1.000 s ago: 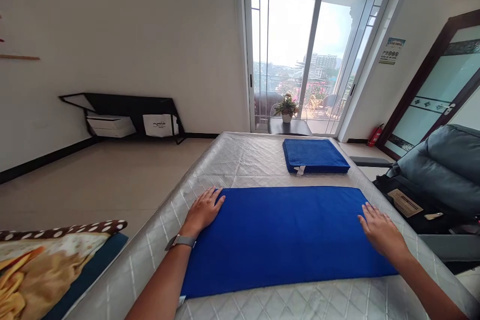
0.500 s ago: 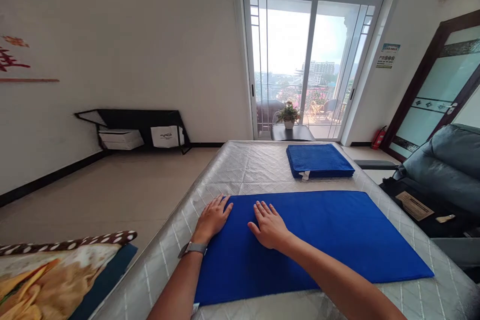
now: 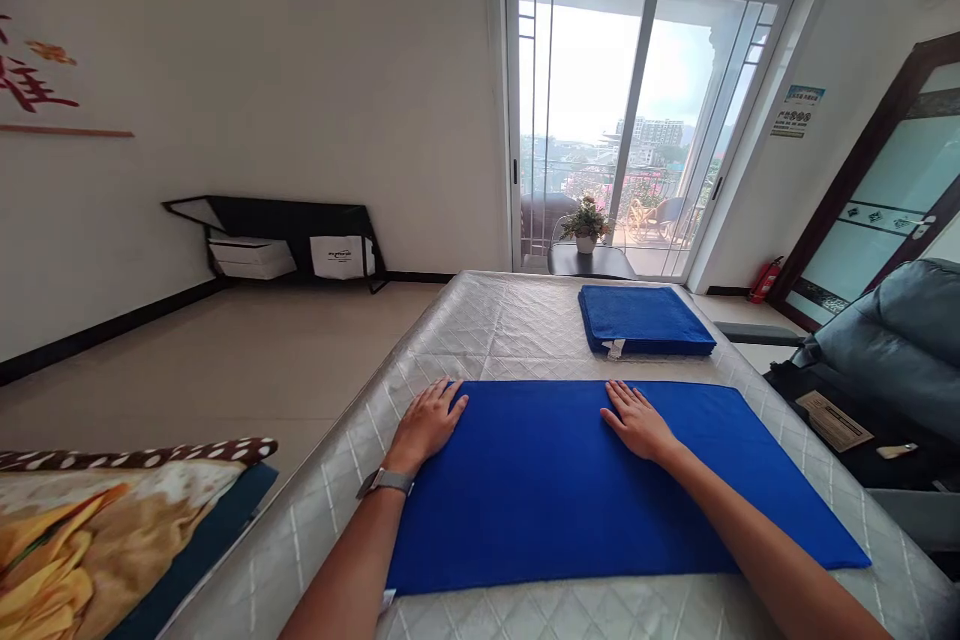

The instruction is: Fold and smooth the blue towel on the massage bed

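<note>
A blue towel (image 3: 540,490) lies spread flat on a quilted silver-grey mattress (image 3: 450,320). On its far left corner rests my left hand (image 3: 429,420), palm down with the fingers stretched out; a watch is on that wrist. My right hand (image 3: 637,423) lies flat near the middle of the towel's far edge, fingers extended and holding nothing. Beyond the towel sits a stack of folded blue towels (image 3: 645,317) with a white label (image 3: 615,349) at its front. A small white tag (image 3: 387,602) pokes out at the spread towel's near left corner.
A patterned blanket (image 3: 172,520) is at the lower left. A dark armchair (image 3: 911,340) stands close to the mattress on the right. Past the far end are a chair (image 3: 590,262) with a potted plant (image 3: 586,225) and a sliding glass door (image 3: 577,90).
My right hand has slid to the right along the towel, toward its far edge. The left hand stays on the far left corner. The view has shifted slightly.
</note>
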{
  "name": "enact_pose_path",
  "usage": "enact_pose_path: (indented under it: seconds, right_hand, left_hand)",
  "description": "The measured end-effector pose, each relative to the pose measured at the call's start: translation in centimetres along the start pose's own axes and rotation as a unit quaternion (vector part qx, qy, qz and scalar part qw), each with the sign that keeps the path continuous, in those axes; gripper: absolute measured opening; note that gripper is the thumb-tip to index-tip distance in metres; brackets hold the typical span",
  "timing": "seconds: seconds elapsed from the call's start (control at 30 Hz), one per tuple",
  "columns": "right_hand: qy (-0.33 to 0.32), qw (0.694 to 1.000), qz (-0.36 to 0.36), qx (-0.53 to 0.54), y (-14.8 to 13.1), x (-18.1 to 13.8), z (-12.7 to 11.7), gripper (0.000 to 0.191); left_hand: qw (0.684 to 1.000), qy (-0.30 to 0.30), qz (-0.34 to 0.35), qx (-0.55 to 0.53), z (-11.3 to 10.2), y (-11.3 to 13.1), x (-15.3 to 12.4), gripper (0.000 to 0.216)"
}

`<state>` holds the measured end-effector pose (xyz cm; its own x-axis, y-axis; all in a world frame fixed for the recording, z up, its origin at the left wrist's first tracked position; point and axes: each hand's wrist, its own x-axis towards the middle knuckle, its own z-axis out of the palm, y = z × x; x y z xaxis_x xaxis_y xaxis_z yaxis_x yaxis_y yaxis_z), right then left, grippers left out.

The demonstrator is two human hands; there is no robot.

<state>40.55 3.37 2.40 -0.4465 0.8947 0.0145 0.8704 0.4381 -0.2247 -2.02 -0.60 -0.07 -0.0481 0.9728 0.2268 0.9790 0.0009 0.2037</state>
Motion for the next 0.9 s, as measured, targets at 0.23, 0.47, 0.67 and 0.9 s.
enact_pose_path:
  seconds: [0.23, 0.47, 0.67, 0.9]
  right_hand:
    - [0.048, 0.992, 0.102, -0.050, 14.0, -4.8, -1.8, 0.078]
    - [0.088, 0.983, 0.159, -0.038, 22.7, -8.4, -2.7, 0.074]
    - [0.093, 0.982, 0.162, -0.032, 23.2, -8.6, -2.3, 0.074]
    - [0.085, 0.984, 0.157, -0.027, 23.9, -8.6, -2.1, 0.075]
  left_hand:
    - [1.000, 0.011, -0.003, 0.005, 0.8, -0.5, 0.2, 0.056]
    - [1.000, -0.005, -0.004, 0.011, 0.3, -0.4, 0.2, 0.058]
    - [1.000, -0.005, -0.002, 0.007, 0.4, -0.7, 0.3, 0.058]
    - [1.000, -0.012, -0.006, 0.007, 0.4, -0.7, 0.4, 0.057]
